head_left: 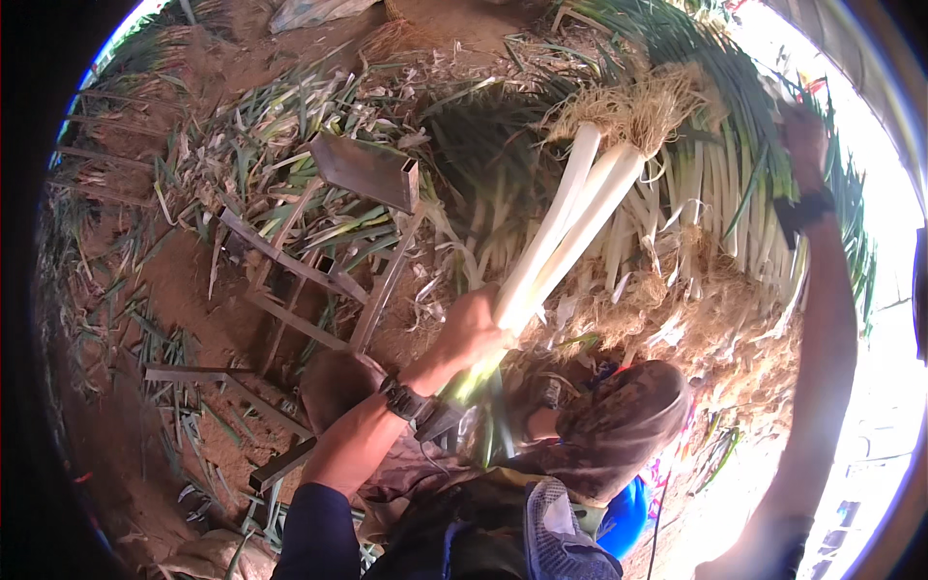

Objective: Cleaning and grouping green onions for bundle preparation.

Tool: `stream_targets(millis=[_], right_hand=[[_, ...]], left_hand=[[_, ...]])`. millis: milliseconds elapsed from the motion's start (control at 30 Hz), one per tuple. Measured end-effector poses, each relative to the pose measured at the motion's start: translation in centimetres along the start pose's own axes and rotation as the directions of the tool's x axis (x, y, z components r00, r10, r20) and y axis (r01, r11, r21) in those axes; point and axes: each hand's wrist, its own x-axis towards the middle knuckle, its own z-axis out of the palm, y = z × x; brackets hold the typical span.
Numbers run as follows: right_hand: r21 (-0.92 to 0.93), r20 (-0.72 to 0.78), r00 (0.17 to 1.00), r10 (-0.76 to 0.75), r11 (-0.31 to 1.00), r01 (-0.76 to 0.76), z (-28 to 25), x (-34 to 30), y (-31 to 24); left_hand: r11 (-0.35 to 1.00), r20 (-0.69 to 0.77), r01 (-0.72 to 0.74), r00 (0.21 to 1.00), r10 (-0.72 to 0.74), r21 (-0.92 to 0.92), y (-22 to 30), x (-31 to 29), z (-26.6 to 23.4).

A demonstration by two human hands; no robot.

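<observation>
Aslant, leeks in left hand, right hand near pile

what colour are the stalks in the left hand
White stalks, turning green just below the left hand; they show best in the head view.

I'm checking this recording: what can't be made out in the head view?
All in the head view:
- Right hand: blurred fingers against bright glare; whether it grips anything is unclear.
- Held green onions: the left hand covers part of the stalks.
- Blue object: partly covered by clothing; its kind is unclear.
- Wristwatch: its display is too small to read.
</observation>
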Motion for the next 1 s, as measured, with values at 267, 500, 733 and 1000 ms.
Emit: stream_targets(millis=[267, 500, 733, 1000], right_hand=[[0.318, 0.772, 0.534, -0.344, 0.937, 0.143, 10.2, -20.1, -4.8], [0.821, 0.571, 0.652, -0.499, 0.338, -0.460, 14.2, -27.2, -13.0], [0.834, 0.533, 0.668, -0.520, 0.191, -0.518, 14.7, -25.5, -13.0], [0.750, 0.632, 0.563, -0.532, 0.238, -0.617, 15.8, -27.9, -15.0]], left_hand=[[1.000, -0.062, 0.021, 0.998, -0.021, 0.006, 5.3, 0.8, -0.4], [0.981, 0.028, 0.036, 0.999, -0.031, -0.192, 7.1, 1.4, -0.8], [0.894, -0.061, -0.062, 0.997, 0.038, -0.444, 9.0, 0.5, -2.7], [0.873, -0.143, -0.083, 0.990, 0.016, -0.480, 5.8, 1.0, 0.6]])
